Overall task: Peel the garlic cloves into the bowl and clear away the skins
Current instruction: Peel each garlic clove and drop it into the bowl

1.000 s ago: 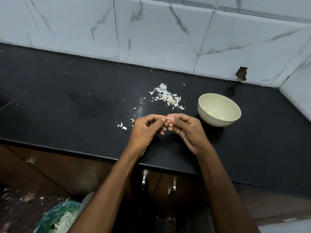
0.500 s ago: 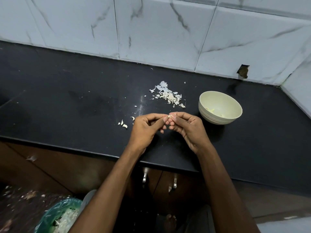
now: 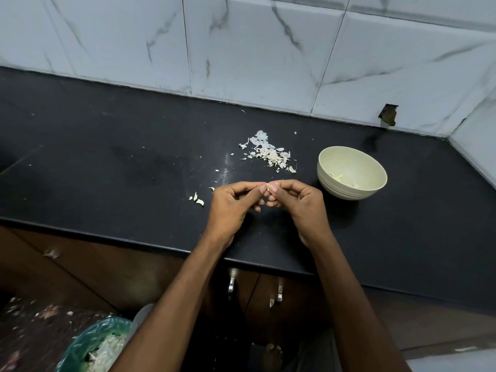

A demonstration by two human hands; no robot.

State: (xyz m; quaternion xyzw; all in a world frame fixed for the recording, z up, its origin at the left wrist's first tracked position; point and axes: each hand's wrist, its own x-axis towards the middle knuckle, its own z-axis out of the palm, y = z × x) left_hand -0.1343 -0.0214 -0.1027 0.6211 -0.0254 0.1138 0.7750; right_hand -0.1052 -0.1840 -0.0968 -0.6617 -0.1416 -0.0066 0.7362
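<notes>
Garlic clove (image 3: pixel 267 187) was pinched btwn both hands' fingertips, mostly hidden. Cream bowl (image 3: pixel 352 176) stood upright at right w/ few peeled pieces. Skins pile (image 3: pixel 271 154) lay just left of bowl.

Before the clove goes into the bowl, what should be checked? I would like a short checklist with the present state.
1. Clove held by both hands, left hand and right hand: ok.
2. Clove fully peeled: cannot tell, mostly hidden by fingertips.
3. Bowl upright, beside the right hand: ok.
4. Path to bowl free: ok.
5. Skins cleared from the counter: not ok.
6. Cloves left to peel: not ok, some remain.
</notes>
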